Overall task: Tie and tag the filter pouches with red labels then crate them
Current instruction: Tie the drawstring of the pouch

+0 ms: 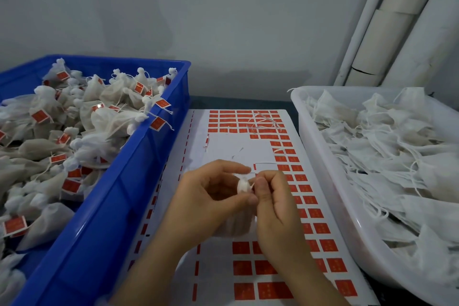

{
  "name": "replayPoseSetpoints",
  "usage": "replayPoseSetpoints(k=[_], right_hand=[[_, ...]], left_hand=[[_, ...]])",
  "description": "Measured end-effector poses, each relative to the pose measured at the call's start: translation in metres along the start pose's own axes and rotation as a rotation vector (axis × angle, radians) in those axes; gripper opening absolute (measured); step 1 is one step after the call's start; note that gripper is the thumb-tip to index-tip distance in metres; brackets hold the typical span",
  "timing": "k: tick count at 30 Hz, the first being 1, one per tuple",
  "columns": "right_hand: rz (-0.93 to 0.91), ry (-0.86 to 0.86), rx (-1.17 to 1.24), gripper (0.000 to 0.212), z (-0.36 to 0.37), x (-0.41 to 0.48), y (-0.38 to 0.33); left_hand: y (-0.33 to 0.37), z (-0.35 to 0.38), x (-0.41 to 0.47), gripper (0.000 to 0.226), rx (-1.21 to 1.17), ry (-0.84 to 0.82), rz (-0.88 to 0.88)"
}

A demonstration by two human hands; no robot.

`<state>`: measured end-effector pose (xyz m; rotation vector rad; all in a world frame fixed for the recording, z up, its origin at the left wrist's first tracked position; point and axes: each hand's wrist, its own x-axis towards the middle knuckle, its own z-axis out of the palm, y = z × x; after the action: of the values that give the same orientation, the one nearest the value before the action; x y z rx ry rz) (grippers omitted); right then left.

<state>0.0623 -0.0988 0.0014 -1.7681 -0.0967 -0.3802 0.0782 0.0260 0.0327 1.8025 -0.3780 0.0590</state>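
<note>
A white filter pouch [242, 185] is held over the label sheet [224, 149]; my left hand [211, 196] grips its gathered neck between thumb and fingers. My right hand [273, 204] pinches the pouch's thin string right beside the neck. The pouch's body hangs below my hands, mostly hidden. Rows of red labels [315, 213] cover the sheet's top, right side and bottom. The blue crate [119, 194] on the left holds several tied pouches with red tags [39, 116].
A white plastic tub [330, 196] on the right holds several loose untied pouches [387, 146]. Loose bits of string [263, 123] lie on the sheet's far end. A grey wall and leaning cardboard tubes [387, 32] stand behind.
</note>
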Motion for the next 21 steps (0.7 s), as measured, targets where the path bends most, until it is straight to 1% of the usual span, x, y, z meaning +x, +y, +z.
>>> replayPoseSetpoints(k=[3, 5, 10, 13, 15, 16, 18, 19, 21], right_hand=[[-0.033, -0.008, -0.011, 0.028, -0.0004, -0.0006, -0.0006], [-0.046, -0.014, -0.014, 0.028, -0.0015, 0.0003, -0.0004], [-0.109, -0.038, -0.053, 0.019, -0.0042, 0.0022, -0.0004], [-0.113, -0.057, -0.057, 0.026, -0.0048, 0.0028, -0.0007], [-0.113, -0.060, -0.073, 0.023, -0.0052, 0.0034, 0.0003], [-0.115, -0.064, -0.078, 0.021, -0.0054, 0.0038, 0.0003], [-0.124, -0.062, -0.080, 0.028, -0.0055, 0.0038, -0.0006], [-0.130, -0.054, -0.078, 0.031, -0.0054, 0.0037, -0.0009], [-0.136, -0.033, -0.061, 0.032, -0.0049, 0.0034, -0.0009]], left_hand=[[0.0003, -0.0031, -0.0006, 0.035, -0.071, -0.122, 0.009], [0.0001, -0.0036, -0.0008, 0.034, -0.091, -0.147, 0.020], [0.0000, -0.0053, -0.0005, 0.027, -0.099, -0.102, 0.058], [-0.0004, -0.0071, -0.0001, 0.028, -0.079, -0.077, 0.045], [-0.0013, -0.0071, -0.0002, 0.026, -0.070, -0.079, 0.042], [-0.0017, -0.0069, -0.0005, 0.023, -0.064, -0.081, 0.041], [-0.0024, -0.0061, -0.0006, 0.011, -0.049, -0.084, 0.042], [-0.0028, -0.0056, -0.0007, 0.009, -0.036, -0.085, 0.047], [-0.0039, -0.0047, -0.0008, 0.020, -0.001, -0.077, 0.069]])
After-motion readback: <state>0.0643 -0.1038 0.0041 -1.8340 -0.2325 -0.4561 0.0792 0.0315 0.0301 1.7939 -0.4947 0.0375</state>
